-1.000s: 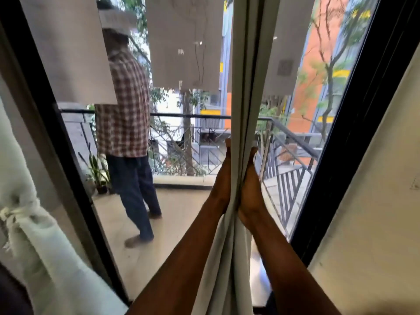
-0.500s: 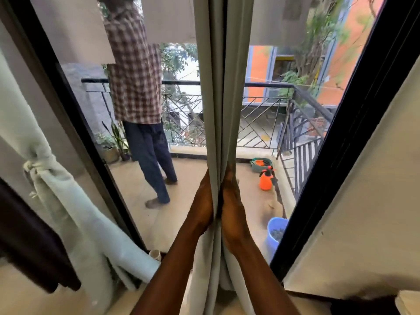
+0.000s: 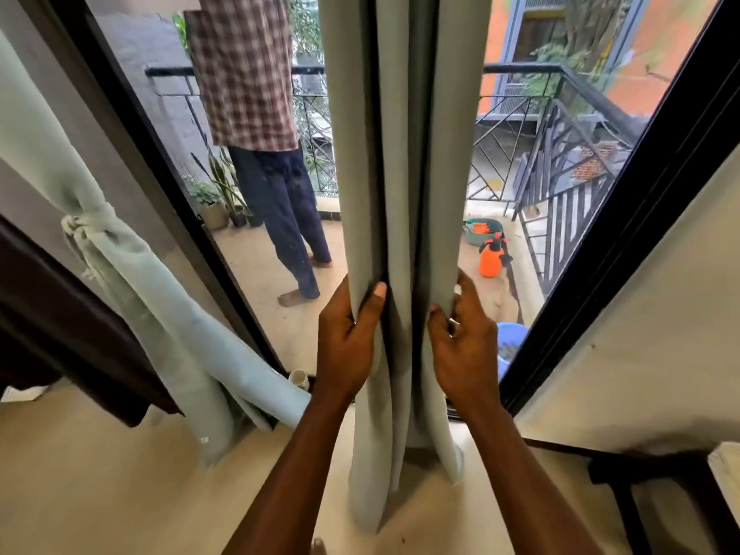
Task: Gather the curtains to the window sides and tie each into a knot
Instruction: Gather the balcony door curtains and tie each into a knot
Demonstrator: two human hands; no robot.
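A pale grey-green curtain [image 3: 404,154] hangs in folds down the middle of the glass door, its hem pooling on the floor. My left hand [image 3: 350,340] grips its left folds, thumb across the front. My right hand [image 3: 464,338] grips the right folds, fingers curled behind the cloth. The two hands sit at the same height, a fold apart. At the left side of the window a second pale curtain [image 3: 132,274] hangs gathered and tied in a knot [image 3: 82,226].
The black door frame [image 3: 624,218] runs diagonally on the right, next to a cream wall [image 3: 648,338]. A dark wooden piece [image 3: 68,334] juts in at left. Behind the glass a person [image 3: 260,134] stands on the balcony, with plant pots, an orange sprayer [image 3: 490,260] and a blue bucket [image 3: 510,340].
My view has tilted further down. Both hands have slid lower on the curtain and moved slightly apart, each now holding its own bunch of folds.
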